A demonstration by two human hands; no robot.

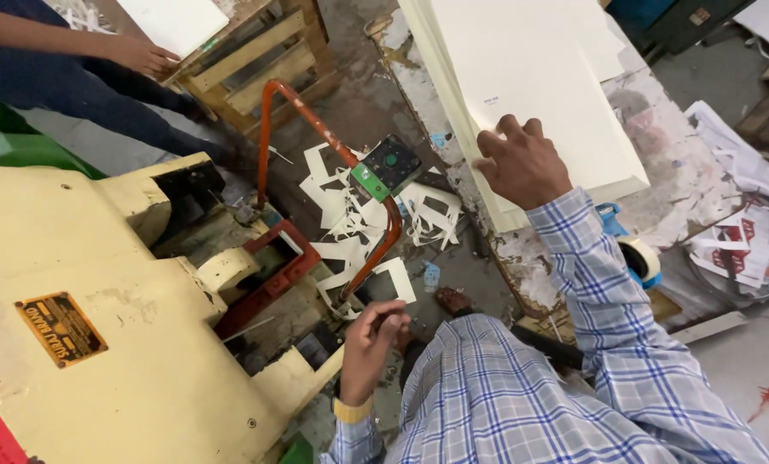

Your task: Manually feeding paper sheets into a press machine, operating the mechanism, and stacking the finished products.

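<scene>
Fingers of right hand (522, 163) spread flat on cream sheet stack (556, 94), left hand (374, 335) pinching white offcut (397, 279).

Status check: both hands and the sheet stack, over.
Right hand flat on the cream sheet stack, fingers at its near corner. Left hand low by the orange lever, pinching something small, unclear what. Another person's hand on the wooden pallet, apart.

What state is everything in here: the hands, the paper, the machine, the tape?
Right hand: palm down, fingers spread on the paper stack.
Left hand: fingers curled at the orange bar's lower end.
Paper stack: piled flat on the table, edges roughly squared.
Orange bar: bent, arching over the scraps.
Paper scraps: cut, scattered on the floor.
Tape roll: lying at the table edge.
Other person's hand: resting on a wooden pallet.
</scene>
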